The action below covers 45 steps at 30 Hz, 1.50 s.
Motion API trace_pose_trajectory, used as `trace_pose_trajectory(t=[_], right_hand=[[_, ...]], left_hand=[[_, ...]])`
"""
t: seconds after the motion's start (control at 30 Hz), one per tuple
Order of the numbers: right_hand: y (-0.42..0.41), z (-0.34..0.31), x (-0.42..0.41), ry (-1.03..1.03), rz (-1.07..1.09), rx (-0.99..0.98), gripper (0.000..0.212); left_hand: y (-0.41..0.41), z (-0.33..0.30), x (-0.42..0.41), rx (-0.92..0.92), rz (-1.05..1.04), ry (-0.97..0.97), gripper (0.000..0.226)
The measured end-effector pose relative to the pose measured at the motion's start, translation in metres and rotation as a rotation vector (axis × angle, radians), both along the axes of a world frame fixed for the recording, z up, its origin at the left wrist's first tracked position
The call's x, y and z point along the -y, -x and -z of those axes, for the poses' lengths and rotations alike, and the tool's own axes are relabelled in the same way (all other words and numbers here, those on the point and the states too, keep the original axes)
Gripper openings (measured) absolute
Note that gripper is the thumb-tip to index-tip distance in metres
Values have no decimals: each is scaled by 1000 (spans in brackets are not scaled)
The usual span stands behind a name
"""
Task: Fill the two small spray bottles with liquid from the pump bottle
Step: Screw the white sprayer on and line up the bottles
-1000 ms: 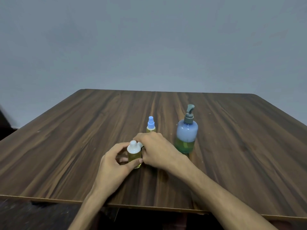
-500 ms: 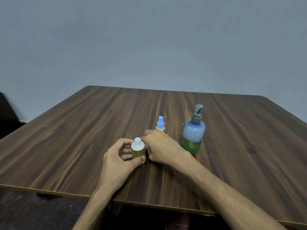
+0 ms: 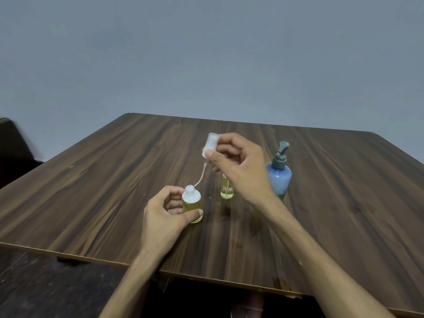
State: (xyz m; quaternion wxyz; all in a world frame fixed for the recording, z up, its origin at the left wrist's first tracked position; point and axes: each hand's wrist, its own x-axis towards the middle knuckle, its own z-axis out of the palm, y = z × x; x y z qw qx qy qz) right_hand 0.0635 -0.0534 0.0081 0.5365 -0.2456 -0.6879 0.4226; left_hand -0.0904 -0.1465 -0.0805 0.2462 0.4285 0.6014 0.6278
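My right hand (image 3: 238,166) pinches the white spray head (image 3: 210,145) between thumb and fingers, lifted above the table, its thin dip tube (image 3: 201,175) trailing down toward the neck of the small bottle (image 3: 192,204) below. My left hand (image 3: 165,216) grips that bottle — thumb across its front, fingers curled behind — and it stands upright on the wooden table (image 3: 91,191) with yellow liquid inside. Just behind and to the right stands the second small bottle (image 3: 227,190), also yellowish, its top hidden by my right hand. The pump bottle (image 3: 278,173) stands upright further right, near my right wrist but apart from it. The cluster sits toward the near-middle of the table; the near edge runs just under both forearms. Wide bare wood lies to the left and right — the far edge sits well behind the bottles, against a plain grey wall (image 3: 206,53).
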Motion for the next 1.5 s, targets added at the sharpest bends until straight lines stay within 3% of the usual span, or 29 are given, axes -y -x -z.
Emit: trace_pose_trajectory(t=[0.1, 0.37, 1.03, 1.5], right_hand=[[-14, -3, 4, 73, -68, -71, 18], [-26, -13, 9, 4, -71, -157, 19], [-10, 35, -4, -44, -139, 331, 19], [-14, 8, -12, -164, -149, 638, 18]], left_hand=[[-3, 0, -2, -43, 18, 11, 46], [-9, 0, -11, -62, 55, 28, 45], [-8, 3, -12, -30, 119, -9, 48], [-7, 4, -14, -30, 127, -10, 49]])
